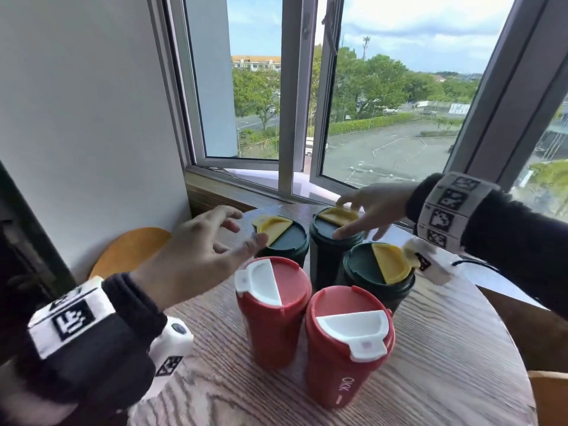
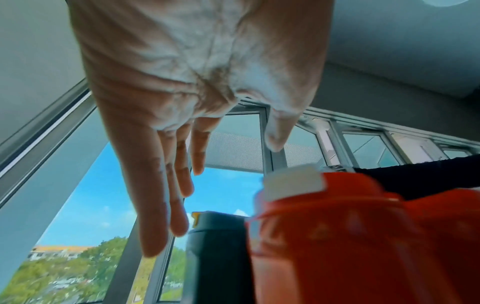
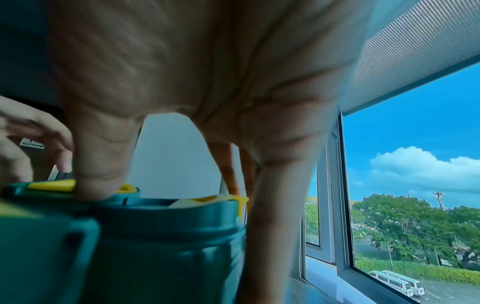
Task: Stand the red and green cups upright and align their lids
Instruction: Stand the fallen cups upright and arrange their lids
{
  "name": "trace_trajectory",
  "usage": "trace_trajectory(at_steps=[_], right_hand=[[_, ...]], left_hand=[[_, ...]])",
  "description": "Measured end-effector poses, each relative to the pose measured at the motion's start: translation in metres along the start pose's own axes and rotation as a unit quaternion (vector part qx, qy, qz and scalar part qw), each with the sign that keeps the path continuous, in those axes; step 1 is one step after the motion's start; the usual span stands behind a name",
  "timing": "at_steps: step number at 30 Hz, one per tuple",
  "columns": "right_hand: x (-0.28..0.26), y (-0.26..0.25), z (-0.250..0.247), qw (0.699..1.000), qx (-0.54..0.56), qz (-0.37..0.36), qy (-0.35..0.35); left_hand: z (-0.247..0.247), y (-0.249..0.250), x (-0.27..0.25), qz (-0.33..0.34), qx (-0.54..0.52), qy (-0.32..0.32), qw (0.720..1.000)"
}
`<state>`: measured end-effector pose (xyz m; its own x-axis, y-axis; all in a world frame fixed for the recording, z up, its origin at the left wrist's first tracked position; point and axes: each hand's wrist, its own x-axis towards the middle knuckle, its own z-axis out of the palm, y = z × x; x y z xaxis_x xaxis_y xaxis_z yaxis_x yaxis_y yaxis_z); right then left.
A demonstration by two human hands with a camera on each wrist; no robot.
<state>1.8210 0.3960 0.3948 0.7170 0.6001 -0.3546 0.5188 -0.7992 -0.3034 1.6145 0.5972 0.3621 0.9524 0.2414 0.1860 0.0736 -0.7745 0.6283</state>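
Note:
Five cups stand upright on the round wooden table (image 1: 445,364). The two red cups (image 1: 273,309) (image 1: 344,364) have white flaps, one turned left, one turned toward me. Three dark green cups carry yellow flaps: back left (image 1: 292,241), back middle (image 1: 322,250), right (image 1: 362,272). My right hand (image 1: 341,218) grips the back middle cup's lid, thumb (image 3: 96,181) on the near rim and fingers over the far edge. My left hand (image 1: 241,233) hovers open beside the back left green cup (image 2: 215,246), above the left red cup (image 2: 337,236), holding nothing.
A wooden window sill (image 1: 221,192) and an open window frame (image 1: 289,118) lie just behind the cups. An orange round board (image 1: 129,250) leans on the white wall at the left. Bare tabletop shows in front and to the right of the cups.

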Motion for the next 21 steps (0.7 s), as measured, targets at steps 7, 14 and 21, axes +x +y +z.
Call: trace_trajectory(at_steps=[7,14,21], right_hand=[[0.006,-0.006,0.001,1.0,-0.001,-0.013,0.012],[0.003,-0.005,-0.002,0.999,0.019,-0.034,-0.003],[0.006,-0.01,-0.002,0.999,0.006,-0.041,0.001]], left_hand=[[0.015,-0.007,0.063,-0.087,-0.032,-0.108,0.99],[0.022,-0.01,0.08,-0.053,0.065,-0.067,0.994],[0.024,-0.011,0.081,-0.043,0.07,-0.042,0.996]])
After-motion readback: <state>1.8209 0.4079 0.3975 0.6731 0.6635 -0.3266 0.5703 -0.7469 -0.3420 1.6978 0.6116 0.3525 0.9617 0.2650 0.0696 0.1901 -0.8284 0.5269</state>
